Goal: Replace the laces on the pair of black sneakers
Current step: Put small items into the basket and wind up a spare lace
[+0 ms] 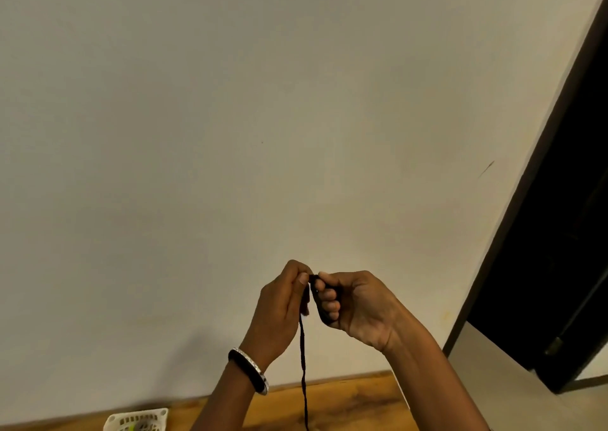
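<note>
Lace | left hand, right hand pinch top | hangs over table

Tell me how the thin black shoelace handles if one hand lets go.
Probably floppy: the thin black shoelace hangs straight down from the left hand toward the wooden table. Likely light: a fingertip pinch carries it. Seems to bunch easily, as the right hand curls round a dark wad of it.

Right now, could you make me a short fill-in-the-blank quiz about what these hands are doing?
The left hand and right hand hold a lace coloured ____.
The bangle circles the ____ wrist.
The white basket stands on a table made of ____.
Missing: black; left; wood.
</note>
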A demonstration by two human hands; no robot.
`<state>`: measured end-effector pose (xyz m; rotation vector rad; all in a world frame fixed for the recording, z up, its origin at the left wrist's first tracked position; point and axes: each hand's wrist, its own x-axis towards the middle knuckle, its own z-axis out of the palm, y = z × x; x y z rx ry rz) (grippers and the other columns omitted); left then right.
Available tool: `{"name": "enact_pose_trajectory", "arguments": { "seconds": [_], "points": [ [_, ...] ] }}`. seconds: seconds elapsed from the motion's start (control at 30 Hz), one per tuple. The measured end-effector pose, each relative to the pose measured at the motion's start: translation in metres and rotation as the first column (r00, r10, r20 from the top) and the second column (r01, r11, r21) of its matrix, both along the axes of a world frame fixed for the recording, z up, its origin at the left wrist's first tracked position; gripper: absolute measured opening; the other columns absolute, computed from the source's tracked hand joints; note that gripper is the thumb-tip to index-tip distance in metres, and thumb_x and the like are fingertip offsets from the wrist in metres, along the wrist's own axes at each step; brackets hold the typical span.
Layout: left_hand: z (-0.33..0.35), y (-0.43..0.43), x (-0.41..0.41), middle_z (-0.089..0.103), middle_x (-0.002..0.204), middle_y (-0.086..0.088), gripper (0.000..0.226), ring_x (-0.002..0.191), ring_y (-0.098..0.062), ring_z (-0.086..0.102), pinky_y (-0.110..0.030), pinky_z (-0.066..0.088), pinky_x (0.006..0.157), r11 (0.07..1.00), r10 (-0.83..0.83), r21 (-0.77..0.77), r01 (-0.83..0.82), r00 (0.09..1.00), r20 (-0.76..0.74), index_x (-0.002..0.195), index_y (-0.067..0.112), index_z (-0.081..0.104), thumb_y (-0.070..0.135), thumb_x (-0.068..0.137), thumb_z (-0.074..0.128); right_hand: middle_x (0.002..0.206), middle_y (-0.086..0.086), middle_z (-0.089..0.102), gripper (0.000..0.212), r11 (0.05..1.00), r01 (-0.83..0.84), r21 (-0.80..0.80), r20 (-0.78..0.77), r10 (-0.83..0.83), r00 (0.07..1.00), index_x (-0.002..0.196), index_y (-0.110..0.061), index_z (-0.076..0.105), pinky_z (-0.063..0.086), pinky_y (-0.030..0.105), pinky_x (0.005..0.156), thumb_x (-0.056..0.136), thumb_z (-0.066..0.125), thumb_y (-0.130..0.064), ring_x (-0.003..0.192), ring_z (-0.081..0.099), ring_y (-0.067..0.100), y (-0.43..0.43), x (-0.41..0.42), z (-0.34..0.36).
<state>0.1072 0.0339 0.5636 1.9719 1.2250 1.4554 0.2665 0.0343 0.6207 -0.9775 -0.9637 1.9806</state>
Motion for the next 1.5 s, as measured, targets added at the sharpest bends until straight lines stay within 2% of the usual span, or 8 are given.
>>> {"name": "enact_pose_trajectory", "arguments": {
  "seconds": [0.27,0.4,0.6,0.77,0.93,1.13,1.3,1.5],
  "points": [
    [-0.014,-0.005,0.01,0.053,0.083,0.024,0.032,0.059,0.001,0.053,-0.005,0.037,0.05,0.956,0.252,0.2,-0.217,0.953,-0.17,0.121,0.033,0.047,0.05,0.1,0.03,0.07,0.004,0.049,0.017,0.995,0.002,-0.102,-0.232,-0.026,0.972,0.079,-0.002,0.068,0.04,0.022,0.055,0.09,0.061,-0.013,0.057,0.044,0.013,0.003,0.001,0.005],
    [-0.014,-0.001,0.009,0.063,0.087,0.012,0.025,0.063,-0.008,0.06,-0.021,0.051,0.05,0.909,0.364,0.286,-0.302,0.91,-0.198,0.112,0.03,0.054,0.043,0.104,0.034,0.074,0.005,0.055,0.015,0.991,-0.003,-0.13,-0.283,-0.035,0.958,0.085,-0.001,0.07,0.047,0.022,0.055,0.091,0.063,-0.013,0.06,0.05,0.013,0.0,0.001,0.007],
    [-0.002,-0.009,0.019,0.069,0.074,0.004,0.026,0.067,-0.014,0.066,-0.027,0.051,0.066,0.957,-0.023,-0.284,0.064,0.989,0.145,0.09,0.017,0.066,0.026,0.103,0.047,0.094,0.018,0.07,0.023,0.923,0.383,-0.028,-0.418,-0.359,0.834,0.104,0.006,0.071,0.06,0.036,0.085,0.094,0.066,-0.014,0.079,0.068,0.025,0.0,-0.013,-0.003],
    [0.014,-0.019,0.014,0.069,0.073,-0.004,0.037,0.076,-0.02,0.068,-0.037,0.053,0.084,0.853,-0.147,-0.475,0.216,0.973,0.18,0.084,0.012,0.068,0.025,0.105,0.04,0.101,0.013,0.076,0.019,0.635,0.668,0.389,-0.316,-0.589,0.744,0.11,0.001,0.071,0.059,0.036,0.09,0.097,0.062,-0.009,0.095,0.073,0.028,0.004,-0.025,-0.02],
    [0.042,-0.027,0.002,0.059,0.067,-0.008,0.036,0.065,-0.02,0.059,-0.032,0.054,0.074,0.78,-0.101,-0.509,0.364,0.876,0.472,0.08,0.007,0.067,0.022,0.103,0.043,0.106,-0.003,0.073,0.017,0.01,0.062,0.998,-0.031,-0.782,0.623,0.112,-0.007,0.07,0.054,0.023,0.084,0.1,0.058,-0.009,0.099,0.068,0.008,0.011,-0.02,-0.057],
    [0.053,-0.025,-0.013,0.04,0.056,0.0,0.032,0.048,-0.013,0.04,-0.027,0.039,0.052,0.663,0.06,-0.568,0.487,0.722,0.689,0.068,0.014,0.059,0.024,0.098,0.052,0.098,0.005,0.063,0.015,-0.157,-0.444,0.882,0.131,-0.824,0.552,0.111,-0.009,0.06,0.044,0.027,0.074,0.102,0.049,-0.014,0.084,0.053,0.018,0.013,-0.009,-0.07],
    [0.05,-0.02,-0.022,0.038,0.055,0.005,0.039,0.044,-0.006,0.03,-0.021,0.025,0.047,0.79,0.015,-0.585,0.185,0.947,0.32,0.075,0.017,0.064,0.049,0.095,0.055,0.079,-0.004,0.057,0.013,0.056,-0.331,0.942,0.253,-0.765,0.592,0.093,-0.012,0.062,0.032,0.019,0.065,0.099,0.051,-0.014,0.069,0.044,0.01,0.016,-0.006,-0.054],
    [0.034,-0.016,-0.031,0.057,0.074,0.014,0.028,0.067,0.0,0.058,-0.014,0.043,0.062,0.97,-0.035,-0.242,0.009,0.994,-0.103,0.109,0.046,0.062,0.038,0.085,0.075,0.061,-0.009,0.058,0.029,0.596,-0.277,0.754,0.599,-0.45,0.662,0.071,-0.018,0.068,0.036,0.024,0.061,0.098,0.058,-0.016,0.058,0.049,0.005,0.014,0.0,-0.018]
  ]
}}
